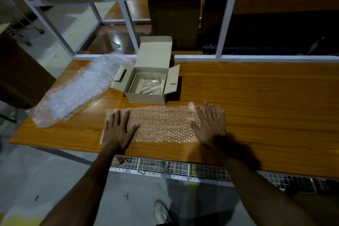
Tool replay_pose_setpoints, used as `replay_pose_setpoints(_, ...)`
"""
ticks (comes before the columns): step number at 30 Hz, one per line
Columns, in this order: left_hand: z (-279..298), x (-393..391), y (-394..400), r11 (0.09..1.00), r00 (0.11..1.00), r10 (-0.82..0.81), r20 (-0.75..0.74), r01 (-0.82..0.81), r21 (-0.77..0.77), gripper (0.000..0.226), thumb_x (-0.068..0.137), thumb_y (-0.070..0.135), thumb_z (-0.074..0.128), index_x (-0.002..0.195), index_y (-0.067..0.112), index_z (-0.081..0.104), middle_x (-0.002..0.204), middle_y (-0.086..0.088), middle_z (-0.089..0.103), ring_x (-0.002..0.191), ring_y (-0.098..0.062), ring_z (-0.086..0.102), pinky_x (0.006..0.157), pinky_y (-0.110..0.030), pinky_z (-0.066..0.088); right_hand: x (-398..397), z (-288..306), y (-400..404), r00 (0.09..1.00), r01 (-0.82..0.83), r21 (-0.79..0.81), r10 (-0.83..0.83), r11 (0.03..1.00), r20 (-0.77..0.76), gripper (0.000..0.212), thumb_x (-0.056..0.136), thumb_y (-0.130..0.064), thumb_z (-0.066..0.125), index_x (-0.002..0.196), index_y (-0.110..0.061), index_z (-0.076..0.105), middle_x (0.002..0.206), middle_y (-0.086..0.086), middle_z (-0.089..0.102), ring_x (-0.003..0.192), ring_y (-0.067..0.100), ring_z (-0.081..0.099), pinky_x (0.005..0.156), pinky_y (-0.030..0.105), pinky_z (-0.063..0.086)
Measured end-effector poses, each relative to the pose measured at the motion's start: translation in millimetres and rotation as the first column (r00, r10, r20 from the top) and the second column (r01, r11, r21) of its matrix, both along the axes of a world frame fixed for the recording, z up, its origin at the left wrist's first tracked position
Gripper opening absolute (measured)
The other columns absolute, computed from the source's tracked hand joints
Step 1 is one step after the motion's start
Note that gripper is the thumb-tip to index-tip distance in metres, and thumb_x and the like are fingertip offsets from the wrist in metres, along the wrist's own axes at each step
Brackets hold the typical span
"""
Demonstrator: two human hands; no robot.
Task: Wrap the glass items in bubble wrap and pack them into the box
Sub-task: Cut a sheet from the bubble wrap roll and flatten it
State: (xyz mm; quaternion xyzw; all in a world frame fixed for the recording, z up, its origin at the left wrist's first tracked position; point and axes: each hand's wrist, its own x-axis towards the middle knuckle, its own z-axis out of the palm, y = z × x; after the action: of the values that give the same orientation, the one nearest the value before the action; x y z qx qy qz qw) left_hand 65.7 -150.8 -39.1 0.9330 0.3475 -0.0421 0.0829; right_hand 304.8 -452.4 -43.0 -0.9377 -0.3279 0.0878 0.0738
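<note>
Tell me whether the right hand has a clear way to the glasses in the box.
Probably yes. The box stands open just beyond the bubble wrap sheet, the glasses lie uncovered, and the right hand is empty, flat.

glossy wood-grain table [256,97], matt cardboard box [146,98], clear glass items [149,81], bumpy plastic bubble wrap [161,124].

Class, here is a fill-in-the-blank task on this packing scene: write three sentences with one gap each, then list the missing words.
1. Both hands, the left hand and the right hand, press flat on a sheet of ____ wrap.
2. The clear glasses lie inside the open cardboard ____.
3. The spare roll of wrap lies to the ____ of the open carton.

Missing words: bubble; box; left
</note>
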Motion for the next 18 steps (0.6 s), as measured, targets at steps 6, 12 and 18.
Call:
replay_pose_setpoints(6,-14,-9,21,0.999,0.997,-0.034,-0.071,0.035,0.014,0.092,0.095,0.086,0.01,0.167,0.033,-0.009,0.174,-0.013,-0.016,0.16,-0.036,-0.016,0.129,-0.058,-0.003,14,-2,-20,1.0,-0.002,-0.003,0.002,1.0,-0.002,0.084,0.095,-0.083,-0.001,0.165,-0.037,-0.006,0.171,0.002,-0.019,0.158,0.025,-0.02,0.127,0.061,-0.008)
replay_pose_setpoints(12,3,6,-3,0.999,0.999,0.034,-0.018,-0.033,0.031,0.096,0.094,0.086,0.004,0.168,0.026,-0.005,0.173,-0.016,-0.017,0.16,-0.037,-0.016,0.13,-0.059,-0.001,11,4,-11,0.998,0.053,-0.024,-0.052,0.998,0.027,0.083,0.1,-0.075,0.005,0.167,-0.026,0.004,0.173,0.01,-0.011,0.16,0.031,-0.012,0.125,0.064,-0.01)
replay_pose_setpoints(18,20,62,-58,0.999,0.996,-0.006,0.085,0.01,-0.043,0.101,0.087,0.094,0.004,0.168,0.033,0.0,0.174,-0.006,-0.018,0.16,-0.03,-0.017,0.127,-0.065,-0.002,-40,17,64,0.995,-0.072,0.161,0.06,0.984,0.079,0.072,0.103,-0.064,0.026,0.163,-0.025,0.024,0.174,0.009,0.011,0.161,0.031,0.009,0.127,0.062,0.009)
